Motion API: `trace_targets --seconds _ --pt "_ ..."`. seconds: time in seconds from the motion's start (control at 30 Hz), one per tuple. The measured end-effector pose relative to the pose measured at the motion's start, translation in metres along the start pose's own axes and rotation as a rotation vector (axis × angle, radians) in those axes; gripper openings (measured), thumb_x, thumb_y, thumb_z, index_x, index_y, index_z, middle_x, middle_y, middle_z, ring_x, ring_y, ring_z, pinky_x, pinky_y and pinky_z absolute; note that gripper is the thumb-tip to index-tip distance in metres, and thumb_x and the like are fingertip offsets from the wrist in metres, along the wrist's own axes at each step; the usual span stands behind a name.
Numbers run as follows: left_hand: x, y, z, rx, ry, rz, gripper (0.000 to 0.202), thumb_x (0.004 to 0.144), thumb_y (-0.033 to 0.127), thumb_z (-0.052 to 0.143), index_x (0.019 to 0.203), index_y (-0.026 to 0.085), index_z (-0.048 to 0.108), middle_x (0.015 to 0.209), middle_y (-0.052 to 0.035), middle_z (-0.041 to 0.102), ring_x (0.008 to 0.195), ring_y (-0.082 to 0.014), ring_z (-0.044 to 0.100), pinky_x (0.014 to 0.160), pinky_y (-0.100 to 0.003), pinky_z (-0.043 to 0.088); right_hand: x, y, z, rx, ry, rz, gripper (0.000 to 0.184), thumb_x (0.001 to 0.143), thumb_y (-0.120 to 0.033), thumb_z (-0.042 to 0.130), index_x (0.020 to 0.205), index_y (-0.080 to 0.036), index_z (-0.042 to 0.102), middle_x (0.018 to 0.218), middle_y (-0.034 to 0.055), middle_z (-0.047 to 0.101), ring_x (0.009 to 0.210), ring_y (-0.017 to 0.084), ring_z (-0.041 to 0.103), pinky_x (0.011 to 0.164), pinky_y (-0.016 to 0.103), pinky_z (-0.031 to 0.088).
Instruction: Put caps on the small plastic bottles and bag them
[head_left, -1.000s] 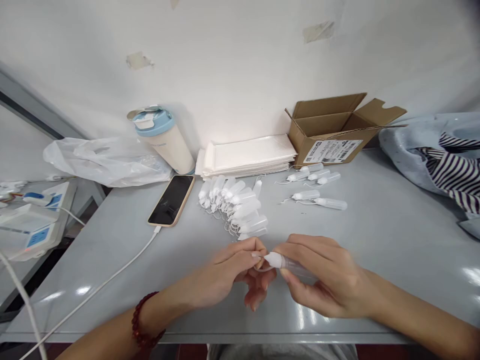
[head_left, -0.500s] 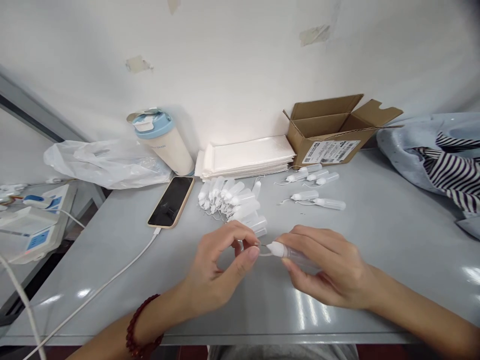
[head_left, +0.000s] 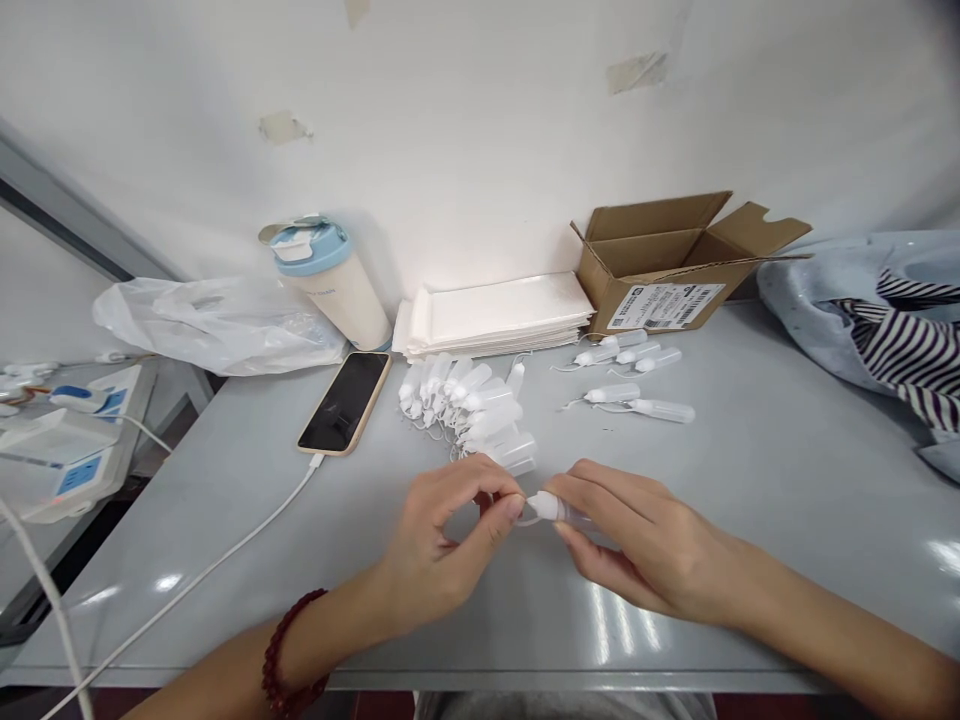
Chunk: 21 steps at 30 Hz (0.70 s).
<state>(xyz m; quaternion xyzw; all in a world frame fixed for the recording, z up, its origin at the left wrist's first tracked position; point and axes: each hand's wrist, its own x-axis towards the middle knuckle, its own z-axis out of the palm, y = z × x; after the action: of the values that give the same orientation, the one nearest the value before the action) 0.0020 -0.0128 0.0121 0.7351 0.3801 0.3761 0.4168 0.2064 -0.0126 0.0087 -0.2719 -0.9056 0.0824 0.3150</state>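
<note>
My right hand (head_left: pixel 637 545) grips a small clear plastic bottle (head_left: pixel 559 510) with a white cap, lying sideways just above the grey table (head_left: pixel 787 480). My left hand (head_left: pixel 442 545) pinches thumb and forefinger at the bottle's cap tip, where a thin loop hangs. Just beyond my hands lies a row of the same small bottles (head_left: pixel 469 405), packed side by side. Several more loose bottles (head_left: pixel 630 375) lie farther right, near a cardboard box.
An open cardboard box (head_left: pixel 667 262) stands at the back right, a stack of white trays (head_left: pixel 499 312) beside it. A phone (head_left: pixel 346 400) on a white cable, a blue-lidded tumbler (head_left: pixel 330 280) and a plastic bag (head_left: pixel 217 322) lie to the left. Striped cloth (head_left: pixel 892 330) is at the far right.
My left hand has turned and lifted from a curled grip under the cap to a thumb-and-forefinger pinch at its tip. Both hands drifted slightly away from me.
</note>
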Motion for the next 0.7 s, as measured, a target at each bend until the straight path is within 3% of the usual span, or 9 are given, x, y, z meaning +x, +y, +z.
trace_targets --seconds 0.2,0.33,0.7 --pt "0.0015 0.0005 -0.0019 0.004 0.044 0.044 0.007 0.086 0.016 0.056 0.087 0.018 0.063 0.076 -0.0043 0.064 0.069 -0.0148 0.056 0.064 -0.027 0.045 0.0009 0.0023 0.0005 -0.004 0.041 -0.012 0.017 0.089 -0.012 0.043 0.105 -0.010 0.050 0.074 0.0069 0.059 0.063 0.015 0.055 0.052 0.025 0.048" --pt "0.0026 0.0011 -0.0055 -0.003 0.066 0.064 0.014 0.083 0.015 0.060 0.096 0.018 0.062 0.083 -0.0049 0.064 0.074 -0.0153 0.057 0.067 -0.028 0.046 0.0004 0.0050 -0.0022 -0.014 0.062 -0.014 0.017 0.089 -0.012 0.044 0.104 -0.010 0.051 0.074 0.0071 0.059 0.062 0.015 0.055 0.051 0.025 0.047" --pt "0.0035 -0.0014 -0.0048 0.058 0.014 0.031 0.011 0.087 0.015 0.054 0.080 0.016 0.062 0.073 -0.0045 0.062 0.069 -0.0148 0.055 0.065 -0.027 0.044 -0.0020 0.0055 0.0019 0.002 0.036 -0.017 0.016 0.088 -0.010 0.045 0.103 -0.010 0.049 0.076 0.0078 0.058 0.064 0.016 0.054 0.053 0.026 0.047"
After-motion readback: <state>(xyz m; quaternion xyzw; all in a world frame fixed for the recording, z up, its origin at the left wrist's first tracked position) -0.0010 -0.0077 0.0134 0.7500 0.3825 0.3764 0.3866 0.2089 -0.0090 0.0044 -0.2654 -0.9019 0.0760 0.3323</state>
